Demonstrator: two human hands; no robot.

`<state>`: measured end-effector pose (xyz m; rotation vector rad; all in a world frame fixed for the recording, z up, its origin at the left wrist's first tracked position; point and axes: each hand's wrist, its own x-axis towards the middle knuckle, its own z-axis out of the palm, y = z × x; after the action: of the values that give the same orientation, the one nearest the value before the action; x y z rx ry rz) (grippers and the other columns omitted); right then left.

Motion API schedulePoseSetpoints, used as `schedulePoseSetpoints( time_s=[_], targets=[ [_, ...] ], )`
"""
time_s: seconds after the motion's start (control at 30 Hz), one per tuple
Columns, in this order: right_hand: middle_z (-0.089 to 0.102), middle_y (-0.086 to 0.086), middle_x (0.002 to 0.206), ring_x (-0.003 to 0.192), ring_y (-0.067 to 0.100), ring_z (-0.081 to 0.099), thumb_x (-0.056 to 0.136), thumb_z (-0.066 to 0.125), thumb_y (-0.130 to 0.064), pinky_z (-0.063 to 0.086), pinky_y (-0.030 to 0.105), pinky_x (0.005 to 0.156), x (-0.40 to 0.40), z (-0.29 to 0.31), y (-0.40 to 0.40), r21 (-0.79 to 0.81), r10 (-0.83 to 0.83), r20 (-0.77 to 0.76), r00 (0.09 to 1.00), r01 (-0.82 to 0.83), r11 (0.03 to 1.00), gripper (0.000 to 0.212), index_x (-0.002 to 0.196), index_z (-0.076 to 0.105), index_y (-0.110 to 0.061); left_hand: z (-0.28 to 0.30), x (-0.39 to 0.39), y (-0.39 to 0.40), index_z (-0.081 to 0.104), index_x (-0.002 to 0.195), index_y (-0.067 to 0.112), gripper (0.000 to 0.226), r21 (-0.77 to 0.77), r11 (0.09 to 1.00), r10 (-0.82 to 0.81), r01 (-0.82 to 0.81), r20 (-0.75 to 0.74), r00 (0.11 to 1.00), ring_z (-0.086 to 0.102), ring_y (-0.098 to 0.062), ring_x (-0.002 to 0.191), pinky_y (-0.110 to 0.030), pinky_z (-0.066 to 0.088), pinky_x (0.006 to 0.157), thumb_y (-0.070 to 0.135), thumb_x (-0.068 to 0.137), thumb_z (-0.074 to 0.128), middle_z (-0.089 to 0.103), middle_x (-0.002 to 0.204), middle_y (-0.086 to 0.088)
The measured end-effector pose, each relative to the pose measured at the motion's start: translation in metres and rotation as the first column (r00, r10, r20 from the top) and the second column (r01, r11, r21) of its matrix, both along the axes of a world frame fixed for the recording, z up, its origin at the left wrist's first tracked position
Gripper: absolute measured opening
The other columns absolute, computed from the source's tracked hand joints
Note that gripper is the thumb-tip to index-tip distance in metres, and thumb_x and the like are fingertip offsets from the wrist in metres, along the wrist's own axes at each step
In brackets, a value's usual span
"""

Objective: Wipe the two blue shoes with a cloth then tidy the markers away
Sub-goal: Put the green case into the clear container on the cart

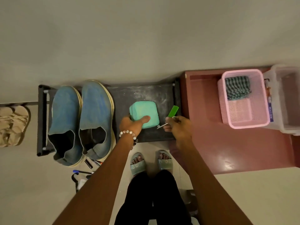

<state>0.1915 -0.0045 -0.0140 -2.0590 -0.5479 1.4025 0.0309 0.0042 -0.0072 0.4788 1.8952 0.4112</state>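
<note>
Standing over the low black rack (pixel 142 95), the person has both arms stretched down to it. Farthest left, at about nine o'clock from the hands, the two blue shoes (pixel 81 122) sit side by side on the rack, toes toward the wall at twelve and heels toward the person, so their long axes run twelve to six. Below their heels, at roughly seven o'clock from the hands, the markers (pixel 90 166) lie loose on the floor.

Next comes the left hand (pixel 132 125), the nearer one to the shoes. It grips a folded mint-green cloth (pixel 144 115), thumb laid flat on top and the other fingers curled round its left edge. So the shoes lie just to the left of the cloth, a short sideways carry away, I'd say.

Then the right hand (pixel 177 125), at three o'clock from the cloth, pinches a small key (pixel 161 126) with a green tag (pixel 173 111) between curled fingers.

Far right, at two o'clock, a pink basket (pixel 243 124) rests on a reddish surface, possibly where the markers belong.
</note>
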Motion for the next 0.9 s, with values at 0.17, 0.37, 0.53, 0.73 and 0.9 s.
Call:
schedulePoseSetpoints(
  time_s=[0.17, 0.37, 0.53, 0.73, 0.9],
  targets=[
    [0.055, 0.011, 0.064, 0.045, 0.01, 0.05, 0.086, 0.063, -0.001, 0.044, 0.02, 0.045, 0.046, 0.074, -0.029, 0.08, -0.138, -0.211, 0.968, 0.157, 0.984, 0.005, 0.088, 0.06, 0.003, 0.053, 0.009, -0.017, 0.062, 0.115, 0.005, 0.059, -0.033, 0.988, 0.151, -0.148, 0.104, 0.983, 0.065, -0.024, 0.092, -0.034, 0.057, 0.073, 0.036, 0.07, 0.082, 0.067, 0.107, -0.01],
    [0.056, 0.003, 0.061, 0.051, 0.014, 0.052, 0.087, 0.06, 0.002, 0.047, 0.022, 0.052, 0.141, 0.137, -0.052, 0.052, -0.373, -0.304, 0.877, 0.406, 0.912, 0.009, 0.079, 0.062, -0.002, 0.121, 0.083, -0.006, 0.063, 0.092, 0.009, 0.024, -0.06, 0.978, 0.211, -0.202, 0.26, 0.942, 0.064, -0.022, 0.088, -0.033, 0.057, 0.068, 0.022, 0.077, 0.078, 0.066, 0.097, -0.009],
    [0.059, 0.005, 0.067, 0.05, 0.012, 0.053, 0.089, 0.057, 0.004, 0.049, 0.019, 0.05, 0.249, 0.166, -0.048, 0.082, -0.572, -0.276, 0.772, 0.612, 0.787, 0.014, 0.076, 0.06, -0.001, 0.153, 0.198, 0.038, 0.068, 0.088, 0.011, 0.025, 0.049, 0.998, 0.015, -0.032, 0.301, 0.953, 0.067, -0.02, 0.08, -0.028, 0.052, 0.062, 0.027, 0.073, 0.08, 0.071, 0.09, -0.007],
    [0.055, 0.015, 0.074, 0.054, 0.017, 0.051, 0.092, 0.051, 0.004, 0.049, 0.021, 0.051, 0.359, 0.145, -0.012, 0.11, -0.499, -0.107, 0.86, 0.509, 0.853, 0.02, 0.075, 0.061, -0.002, 0.152, 0.346, 0.091, 0.07, 0.101, 0.009, 0.052, 0.188, 0.949, -0.297, 0.252, 0.276, 0.914, 0.07, -0.024, 0.084, -0.038, 0.058, 0.078, 0.042, 0.063, 0.084, 0.073, 0.093, -0.006],
    [0.059, 0.016, 0.08, 0.063, 0.023, 0.06, 0.083, 0.056, 0.008, 0.058, 0.036, 0.07, 0.413, 0.091, 0.029, -0.032, -0.322, 0.079, 0.944, 0.325, 0.945, 0.009, 0.079, 0.061, 0.002, 0.122, 0.441, 0.118, 0.066, 0.107, 0.004, 0.055, 0.264, 0.829, -0.526, 0.494, 0.067, 0.848, 0.067, -0.027, 0.086, -0.033, 0.056, 0.077, 0.044, 0.072, 0.079, 0.07, 0.098, -0.01]
  ],
)
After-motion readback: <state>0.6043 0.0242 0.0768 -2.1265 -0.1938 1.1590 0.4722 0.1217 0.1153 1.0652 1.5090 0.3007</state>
